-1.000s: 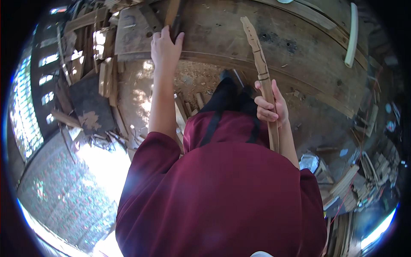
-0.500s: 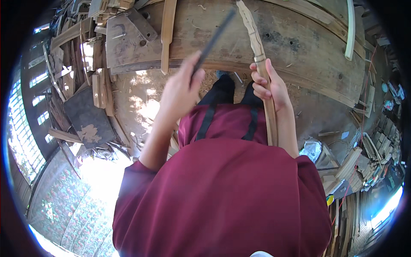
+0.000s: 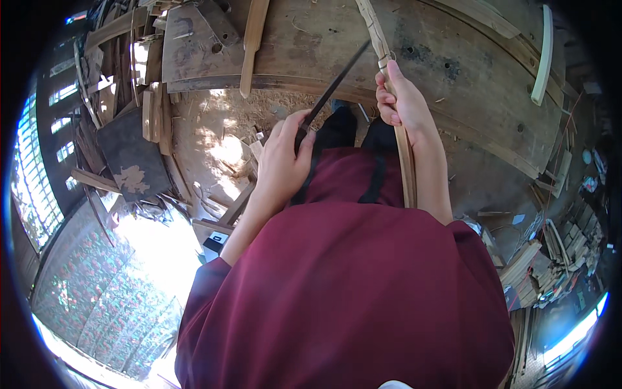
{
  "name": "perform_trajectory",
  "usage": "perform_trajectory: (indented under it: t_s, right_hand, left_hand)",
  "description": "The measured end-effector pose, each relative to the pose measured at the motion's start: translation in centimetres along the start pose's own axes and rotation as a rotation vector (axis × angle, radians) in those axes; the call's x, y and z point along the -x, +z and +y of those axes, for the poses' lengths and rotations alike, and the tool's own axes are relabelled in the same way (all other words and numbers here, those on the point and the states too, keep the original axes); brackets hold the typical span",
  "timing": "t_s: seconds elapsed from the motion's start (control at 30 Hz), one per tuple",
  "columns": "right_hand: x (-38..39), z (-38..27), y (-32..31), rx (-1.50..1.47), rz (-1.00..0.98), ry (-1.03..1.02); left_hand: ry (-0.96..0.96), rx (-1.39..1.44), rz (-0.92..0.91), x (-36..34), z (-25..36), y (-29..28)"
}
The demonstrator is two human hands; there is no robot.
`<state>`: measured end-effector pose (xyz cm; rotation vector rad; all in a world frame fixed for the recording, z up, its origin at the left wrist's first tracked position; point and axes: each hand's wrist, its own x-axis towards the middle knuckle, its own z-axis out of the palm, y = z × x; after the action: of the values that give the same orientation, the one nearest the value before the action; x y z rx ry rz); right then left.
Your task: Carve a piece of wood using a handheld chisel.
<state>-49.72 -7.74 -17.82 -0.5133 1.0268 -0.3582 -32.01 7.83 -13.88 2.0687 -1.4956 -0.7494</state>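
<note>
My left hand (image 3: 282,153) is closed on a long, dark, flat tool, like a file or blade (image 3: 337,80), which slants up and right toward the upper part of a wooden stick. My right hand (image 3: 406,98) grips that stick (image 3: 373,23), which has a wavy, notched upper end with dark lines and a smooth lower length running back over my maroon clothing (image 3: 343,272). The tool's tip is just left of the stick; whether they touch I cannot tell. The stick's far end reaches over the wooden bench (image 3: 314,29).
A loose wooden piece (image 3: 253,48) lies across the bench's front left, and a pale curved strip (image 3: 543,58) at its right. Scrap wood (image 3: 120,78) is piled at left, with a dark board (image 3: 133,159) below it. More offcuts (image 3: 567,246) lie at right.
My left hand came away from the bench with the dark tool and moved down and right, beside the stick. My right hand slid up in the picture, nearer the stick's carved part.
</note>
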Motion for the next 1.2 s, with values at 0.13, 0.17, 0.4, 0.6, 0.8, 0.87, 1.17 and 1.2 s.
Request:
perform_trajectory:
  t_s: [0.13, 0.17, 0.4, 0.6, 0.8, 0.87, 1.17, 1.2]
  right_hand:
    - [-0.2, -0.6, -0.8, 0.086, -0.011, 0.005]
    - [-0.2, -0.8, -1.0, 0.094, -0.019, 0.008]
    - [-0.2, -1.8, -2.2, 0.18, -0.084, 0.019]
    - [-0.2, -2.7, -3.0, 0.195, -0.098, 0.054]
    - [-0.4, -3.0, -3.5, 0.184, -0.137, 0.055]
    - [-0.4, -3.0, -3.7, 0.168, -0.137, 0.072]
    - [-0.3, -2.8, -4.0, 0.205, -0.133, 0.047]
    - [-0.3, -2.7, -4.0, 0.203, -0.132, 0.045]
  left_hand:
    - [-0.414, 0.39, -0.2, -0.1, 0.2, 0.8]
    - [-0.386, 0.397, -0.151, 0.1, 0.0, 1.6]
    - [-0.516, 0.737, -0.18, 0.1, -2.0, 4.2]
    - [-0.638, 0.891, -0.191, 1.4, -1.5, 4.3]
    - [-0.358, -0.004, -0.028, 1.8, 1.4, 4.9]
    - [-0.3, 0.015, 0.074, 1.4, 2.7, 5.0]
    - [-0.273, 0.231, -0.155, 0.0, 7.6, 3.5]
    - [-0.261, 0.239, -0.174, -0.2, 7.8, 3.6]
